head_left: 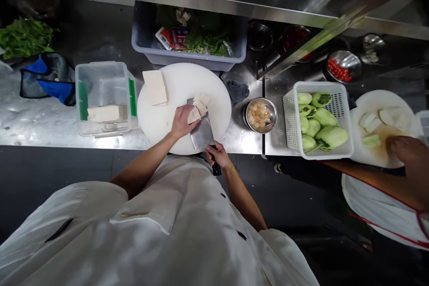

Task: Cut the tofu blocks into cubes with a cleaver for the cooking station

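My right hand point(219, 155) is closed round the black handle of a cleaver point(202, 135), whose broad blade lies flat over the round white cutting board point(174, 136). Cut pieces of tofu point(200, 106) rest on the blade and at its far end. Against their left side my left hand point(182, 121) is curled, its fingers gripping them; the fingertips are partly hidden. A flat slab of tofu point(154, 87) lies at the board's upper left. Left of the board, a clear plastic container point(101, 73) holds a white block point(106, 114).
Behind the board is a grey bin point(187, 59) with greens and packets. To the right stand a metal bowl point(260, 115) of pale pieces and a white basket point(318, 154) of green vegetables. A co-worker's hand point(407, 152) is over another board point(385, 98). A metal shelf point(234, 4) hangs above.
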Demonstrator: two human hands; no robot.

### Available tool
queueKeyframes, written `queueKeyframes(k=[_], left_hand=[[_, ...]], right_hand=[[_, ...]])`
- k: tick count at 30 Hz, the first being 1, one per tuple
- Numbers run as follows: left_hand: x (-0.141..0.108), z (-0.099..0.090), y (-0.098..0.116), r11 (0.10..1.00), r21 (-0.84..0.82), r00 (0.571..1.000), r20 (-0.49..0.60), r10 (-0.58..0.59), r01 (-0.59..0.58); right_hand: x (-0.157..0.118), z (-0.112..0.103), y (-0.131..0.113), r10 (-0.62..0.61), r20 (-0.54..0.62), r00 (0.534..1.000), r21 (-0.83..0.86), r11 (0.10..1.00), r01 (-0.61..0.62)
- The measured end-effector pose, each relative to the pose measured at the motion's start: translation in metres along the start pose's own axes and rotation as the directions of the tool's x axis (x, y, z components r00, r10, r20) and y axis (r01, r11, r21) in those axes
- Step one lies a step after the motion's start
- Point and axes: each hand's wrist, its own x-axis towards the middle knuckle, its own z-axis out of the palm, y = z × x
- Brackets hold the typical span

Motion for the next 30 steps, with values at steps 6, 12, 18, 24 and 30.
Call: queueKeyframes(k=[6,12,18,24,30], left_hand=[[0.004,-0.019,0.014,0.999,-0.018,0.993,-0.115,-0.037,0.035],[0.015,-0.086,0.008,0.996,0.033,0.970,-0.232,-0.077,0.087],[0.012,-0.203,-0.078,0.956,0.152,0.954,-0.209,-0.216,0.250],[0.003,-0.271,-0.201,0.872,0.213,0.897,-0.135,-0.421,0.441],[0.023,-0.264,-0.273,0.818,0.178,0.834,-0.036,-0.551,0.548]], right_hand=[[-0.006,0.010,-0.019,-0.018,0.041,0.999,-0.041,0.999,0.020],[0.009,0.059,-0.062,0.011,0.109,0.994,-0.082,0.997,-0.002],[0.083,0.171,-0.073,0.117,0.258,0.959,-0.019,0.993,-0.115],[0.187,0.273,-0.057,0.330,0.270,0.905,0.003,0.939,-0.343],[0.229,0.305,-0.065,0.460,0.229,0.858,-0.035,0.884,-0.465]])
